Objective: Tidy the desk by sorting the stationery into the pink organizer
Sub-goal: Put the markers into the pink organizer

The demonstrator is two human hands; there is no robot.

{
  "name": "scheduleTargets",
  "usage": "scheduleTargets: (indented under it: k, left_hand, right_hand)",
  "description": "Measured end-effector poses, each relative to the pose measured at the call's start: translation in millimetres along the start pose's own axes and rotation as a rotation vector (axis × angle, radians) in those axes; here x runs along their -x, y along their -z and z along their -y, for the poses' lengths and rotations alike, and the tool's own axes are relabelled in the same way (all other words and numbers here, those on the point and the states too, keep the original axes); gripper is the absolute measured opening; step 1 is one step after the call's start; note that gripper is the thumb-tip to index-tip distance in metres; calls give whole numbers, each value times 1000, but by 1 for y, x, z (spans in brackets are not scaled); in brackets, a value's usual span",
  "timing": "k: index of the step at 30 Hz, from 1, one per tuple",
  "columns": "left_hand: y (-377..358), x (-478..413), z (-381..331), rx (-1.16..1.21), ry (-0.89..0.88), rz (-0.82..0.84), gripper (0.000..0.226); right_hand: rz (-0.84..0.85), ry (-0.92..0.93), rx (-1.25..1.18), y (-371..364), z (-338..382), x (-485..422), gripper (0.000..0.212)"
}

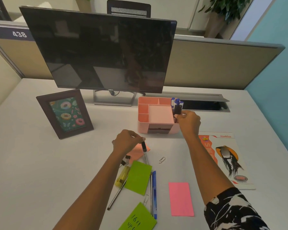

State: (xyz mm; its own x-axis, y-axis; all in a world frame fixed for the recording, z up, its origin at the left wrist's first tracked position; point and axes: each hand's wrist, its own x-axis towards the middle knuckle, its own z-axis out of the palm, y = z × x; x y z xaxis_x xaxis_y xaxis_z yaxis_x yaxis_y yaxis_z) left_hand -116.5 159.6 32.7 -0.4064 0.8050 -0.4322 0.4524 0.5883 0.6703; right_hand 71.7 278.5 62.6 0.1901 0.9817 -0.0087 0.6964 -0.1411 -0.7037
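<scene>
Right hand [189, 121] fingers pinching black marker [177, 109] at pink organizer [156, 128]; left hand [125, 142] fingers gripping black-capped pen [144, 151].

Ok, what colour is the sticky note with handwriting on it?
Bright green with black handwriting; the sticky note lies at the bottom edge of the head view.

White desk [40, 163], pink organizer [156, 128], magazine [226, 160], picture frame [65, 113]
</scene>
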Motion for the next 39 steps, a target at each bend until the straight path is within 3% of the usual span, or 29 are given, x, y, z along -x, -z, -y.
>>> scheduleTargets:
  k: [6,10,15,26,29,35,39]
  left_hand:
    - [14,0,-6,328,-157,-29,19]
    - [10,1,-11,434,-216,-38,15]
    - [-3,4,-20,524,-319,-40,16]
    - [-14,5,-41,498,-388,-19,22]
    - [-12,5,-33,405,-385,-3,26]
    - [-9,6,26,-127,-369,-7,26]
    - [-9,19,53,-367,-341,14,29]
  right_hand:
    - [-112,189,-232,-5,-3,36,25]
    - [124,249,-353,-13,-3,63,21]
    - [363,297,-325,-24,2,78,26]
    - [291,294,-295,-9,6,66,24]
    - [139,257,-352,5,7,56,23]
    - [-181,203,-442,39,13,22,20]
    - [-243,181,-448,42,13,2,21]
